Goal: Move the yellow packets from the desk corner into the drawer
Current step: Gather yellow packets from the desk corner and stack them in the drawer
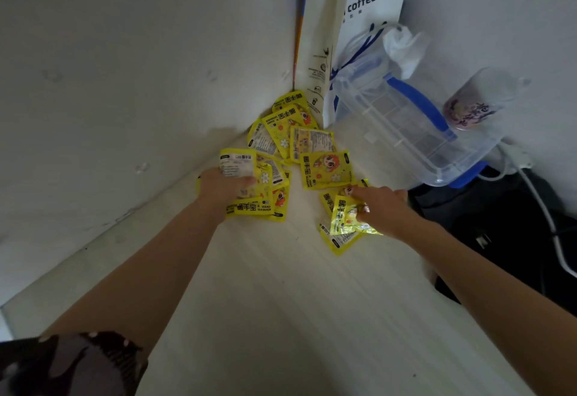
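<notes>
Several yellow hand-warmer packets (307, 142) lie scattered in the corner of a pale desk (281, 302) where two white walls meet. My left hand (223, 188) grips a stack of yellow packets (256, 205) at the left of the pile. My right hand (379, 205) pinches a few crumpled packets (343, 217) at the right of the pile. No drawer is in view.
A white paper coffee bag (331, 36) stands in the corner behind the packets. A clear plastic box with blue handles (415, 133) and a plastic cup (471, 105) sit to the right. Dark gear and a white cable (549, 227) occupy the desk's right side.
</notes>
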Motion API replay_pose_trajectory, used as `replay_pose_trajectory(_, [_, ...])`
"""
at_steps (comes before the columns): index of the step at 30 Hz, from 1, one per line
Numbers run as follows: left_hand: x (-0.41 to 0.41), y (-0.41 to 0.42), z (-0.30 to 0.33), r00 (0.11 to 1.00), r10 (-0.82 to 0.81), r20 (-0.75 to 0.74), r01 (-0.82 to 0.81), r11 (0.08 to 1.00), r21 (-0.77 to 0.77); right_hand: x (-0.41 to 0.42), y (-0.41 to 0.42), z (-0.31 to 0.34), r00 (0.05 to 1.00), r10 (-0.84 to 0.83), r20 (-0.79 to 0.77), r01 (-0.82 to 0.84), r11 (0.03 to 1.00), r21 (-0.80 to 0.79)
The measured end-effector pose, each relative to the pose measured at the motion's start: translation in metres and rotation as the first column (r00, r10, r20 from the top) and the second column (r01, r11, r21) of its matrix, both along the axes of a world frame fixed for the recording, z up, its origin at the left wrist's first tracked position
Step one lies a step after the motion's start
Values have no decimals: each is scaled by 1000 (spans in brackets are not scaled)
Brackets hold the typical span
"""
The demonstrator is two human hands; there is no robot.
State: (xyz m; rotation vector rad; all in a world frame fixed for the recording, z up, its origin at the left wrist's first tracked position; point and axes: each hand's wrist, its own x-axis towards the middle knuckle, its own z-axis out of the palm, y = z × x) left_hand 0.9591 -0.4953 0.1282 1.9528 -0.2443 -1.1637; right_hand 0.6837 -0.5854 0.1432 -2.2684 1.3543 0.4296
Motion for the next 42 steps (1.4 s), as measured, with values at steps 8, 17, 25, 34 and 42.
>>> replay_pose_trajectory(8, [-15, -28, -12, 990, 130, 50, -131, 991, 18, -4, -14, -15, 993, 116, -3, -116, 993, -6])
replay_pose_trajectory(17, [-23, -45, -22, 982, 21, 185, -33, 998, 62, -1, -17, -19, 979, 198, -58, -195, 980, 48])
replay_pose_trajectory(25, [-33, -38, -19, 920, -46, 390, -21, 986, 166, -15, -6, -27, 968, 239, -71, -243, 968, -56])
replay_pose_trajectory(34, [-40, -30, -13, 874, -13, 486, -58, 990, 132, -29, 10, -19, 970, 243, -8, -243, 966, -93])
replay_pose_trajectory(42, [-48, -9, -3, 946, 173, 274, -168, 985, -44, -43, 29, -13, 987, 89, 132, -95, 995, 35])
